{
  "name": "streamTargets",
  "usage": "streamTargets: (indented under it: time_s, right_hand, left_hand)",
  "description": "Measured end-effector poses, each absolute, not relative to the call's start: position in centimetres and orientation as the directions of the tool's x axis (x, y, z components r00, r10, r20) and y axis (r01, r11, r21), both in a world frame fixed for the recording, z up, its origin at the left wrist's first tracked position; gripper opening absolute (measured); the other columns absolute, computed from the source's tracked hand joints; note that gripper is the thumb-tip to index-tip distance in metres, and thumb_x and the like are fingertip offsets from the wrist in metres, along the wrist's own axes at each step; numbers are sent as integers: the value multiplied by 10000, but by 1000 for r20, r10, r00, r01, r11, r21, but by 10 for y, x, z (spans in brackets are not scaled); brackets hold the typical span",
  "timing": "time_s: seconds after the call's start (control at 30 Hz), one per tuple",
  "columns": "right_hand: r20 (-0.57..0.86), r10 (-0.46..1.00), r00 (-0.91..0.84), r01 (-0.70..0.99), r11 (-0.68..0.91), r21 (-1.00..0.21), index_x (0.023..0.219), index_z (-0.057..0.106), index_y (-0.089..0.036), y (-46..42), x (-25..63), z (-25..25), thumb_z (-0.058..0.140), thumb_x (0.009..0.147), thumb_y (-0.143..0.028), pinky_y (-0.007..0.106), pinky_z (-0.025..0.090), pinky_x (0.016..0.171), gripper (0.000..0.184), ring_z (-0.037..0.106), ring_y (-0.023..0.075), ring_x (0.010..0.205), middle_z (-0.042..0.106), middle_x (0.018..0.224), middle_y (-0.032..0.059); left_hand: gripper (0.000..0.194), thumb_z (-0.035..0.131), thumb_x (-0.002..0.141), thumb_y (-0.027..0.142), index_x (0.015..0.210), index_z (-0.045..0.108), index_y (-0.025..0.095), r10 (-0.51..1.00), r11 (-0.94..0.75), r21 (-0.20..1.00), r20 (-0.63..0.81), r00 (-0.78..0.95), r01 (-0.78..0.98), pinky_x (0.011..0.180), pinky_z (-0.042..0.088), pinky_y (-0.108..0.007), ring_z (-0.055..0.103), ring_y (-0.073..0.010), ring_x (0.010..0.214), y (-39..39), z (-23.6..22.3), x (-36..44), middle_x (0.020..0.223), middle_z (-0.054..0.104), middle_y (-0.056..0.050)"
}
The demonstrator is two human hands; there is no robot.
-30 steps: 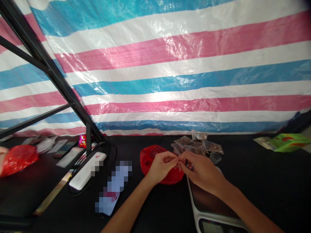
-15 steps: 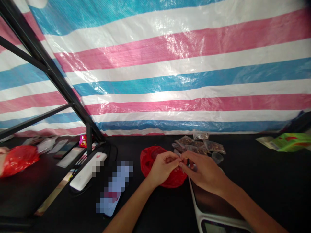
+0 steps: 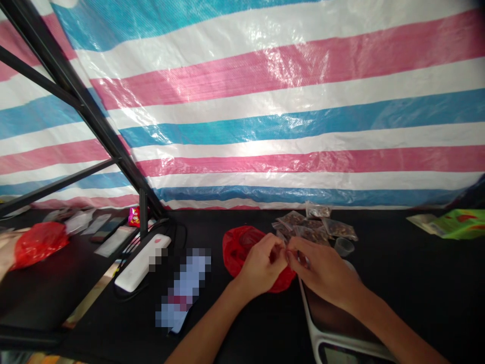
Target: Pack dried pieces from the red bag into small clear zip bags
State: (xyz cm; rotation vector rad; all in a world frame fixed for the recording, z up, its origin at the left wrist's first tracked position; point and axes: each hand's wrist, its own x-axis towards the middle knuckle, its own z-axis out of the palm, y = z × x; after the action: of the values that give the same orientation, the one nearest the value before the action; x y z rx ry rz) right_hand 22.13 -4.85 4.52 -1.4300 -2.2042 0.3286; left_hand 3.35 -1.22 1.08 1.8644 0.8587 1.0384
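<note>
My left hand [image 3: 266,265] and my right hand [image 3: 317,264] meet fingertip to fingertip, each closed in a pinch. What lies between the fingers is mostly hidden; a pale, see-through bit shows there. Beneath and behind my left hand sits a red plastic bag [image 3: 238,247], its mouth spread open. A flat kitchen scale [image 3: 316,328] with a grey rim lies under my right hand and forearm. Just beyond the fingers are several small clear bags of brown bits [image 3: 312,233]. A small clear plastic cup [image 3: 344,246] stands to the right of them.
A phone [image 3: 184,290] and a white power strip [image 3: 142,263] with a black cable lie to the left. Further left, another person's hand [image 3: 4,250] is at a second red bag [image 3: 41,244]. A green packet [image 3: 456,224] lies far right. Black metal bars [image 3: 81,103] rise at left before a striped sheet [image 3: 265,136].
The view has shifted slightly, so things sit a little further right. My hands stay together at the same spot, their fingers bent a little differently.
</note>
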Motion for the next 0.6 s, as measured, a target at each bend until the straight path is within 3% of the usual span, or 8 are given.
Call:
streamTargets:
  time_s: [0.17, 0.27, 0.4, 0.5, 0.6]
  right_hand:
    - [370, 879, -301, 823, 435, -365, 828, 546, -264, -50, 223, 45, 493, 1014, -287, 296, 411, 612, 195, 663, 174, 662, 675, 759, -14]
    - [383, 879, -284, 802, 437, -408, 910, 610, -271, -50, 224, 47, 474, 1053, -351, 296, 451, 643, 213, 694, 180, 692, 718, 801, -4]
    - [352, 901, -253, 775, 406, -485, 1286, 623, -293, -51, 223, 47, 477, 1067, -436, 295, 503, 664, 300, 726, 179, 678, 781, 887, -4]
    - [329, 909, -257, 757, 401, -516, 1562, 466, -286, -52, 222, 46, 473, 1065, -440, 302, 532, 663, 520, 727, 187, 631, 798, 865, -1]
    - [273, 917, -292, 714, 399, -575, 1666, 327, -257, -54, 219, 46, 460, 1071, -421, 304, 561, 665, 632, 724, 200, 606, 776, 757, -14]
  left_hand:
    - [93, 569, 916, 137, 865, 539, 210, 844, -484, 838, 371, 387, 253, 653, 375, -251, 496, -132, 714, -15, 14, 31, 832, 544, 15]
    - [63, 570, 952, 188, 895, 552, 207, 849, -461, 874, 382, 365, 155, 681, 422, -257, 541, -138, 731, -12, 12, 31, 860, 582, -2]
    - [83, 568, 974, 285, 969, 596, 206, 924, -303, 948, 317, 213, -96, 707, 503, -272, 632, -157, 736, -7, 16, 33, 849, 659, -14]
    - [86, 611, 905, 284, 921, 636, 204, 954, -275, 951, 288, 86, -138, 713, 504, -262, 644, -163, 761, -2, 24, 29, 851, 693, -16]
    - [68, 583, 845, 232, 844, 641, 197, 958, -260, 953, 274, 79, -156, 733, 497, -259, 645, -164, 787, 0, 31, 21, 909, 723, -26]
